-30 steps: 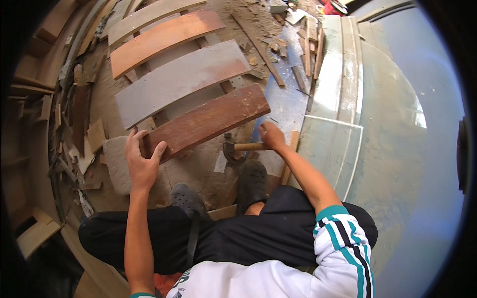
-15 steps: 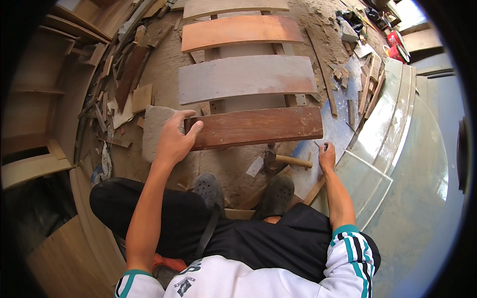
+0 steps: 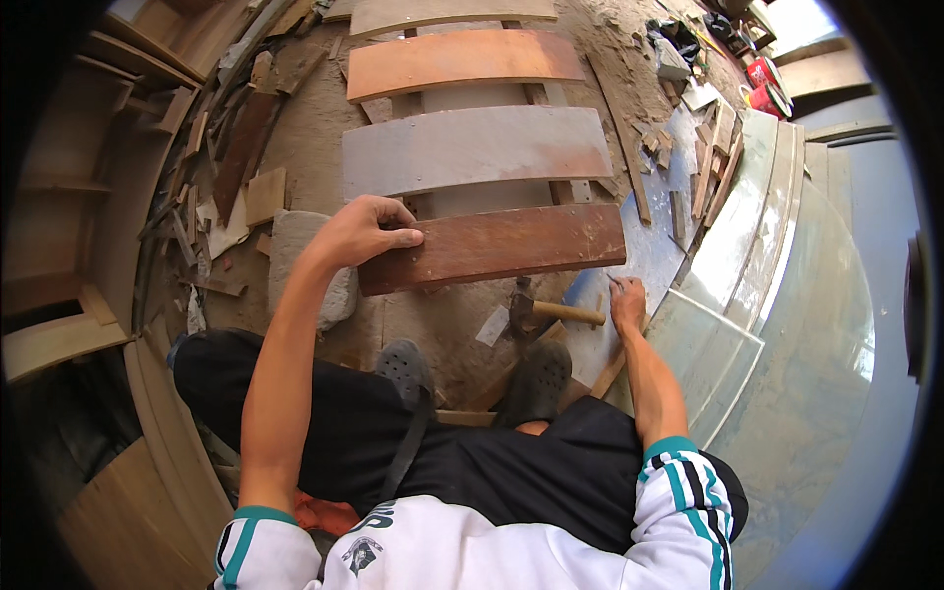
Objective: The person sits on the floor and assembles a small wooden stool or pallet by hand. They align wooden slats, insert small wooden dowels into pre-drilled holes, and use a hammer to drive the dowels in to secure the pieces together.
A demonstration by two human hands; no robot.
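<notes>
My left hand (image 3: 372, 234) grips the left end of a dark reddish-brown wooden board (image 3: 501, 246), with its thumb on the near face and its fingers curled over the upper edge. The board is at the near end of a row of slats, just before a grey-white slat (image 3: 472, 152). Below the board's right end, my right hand (image 3: 627, 300) is closed, its fingertips pinching a thin, nail-like piece too small to make out well. Left of that hand a hammer (image 3: 570, 313) with a wooden handle lies by my shoes.
An orange-toned slat (image 3: 462, 64) and a pale one (image 3: 452, 15) continue the row. A concrete block (image 3: 295, 261) stands at left, near wood scraps (image 3: 265, 197). Glass-like sheets (image 3: 787, 285) lie at right; red cans (image 3: 767, 98) stand beyond. Wooden shelving (image 3: 69, 187) lines the left.
My left hand has gone from spread fingers at the board's left end to a grip over its upper edge. The board's left end now sits slightly nearer me.
</notes>
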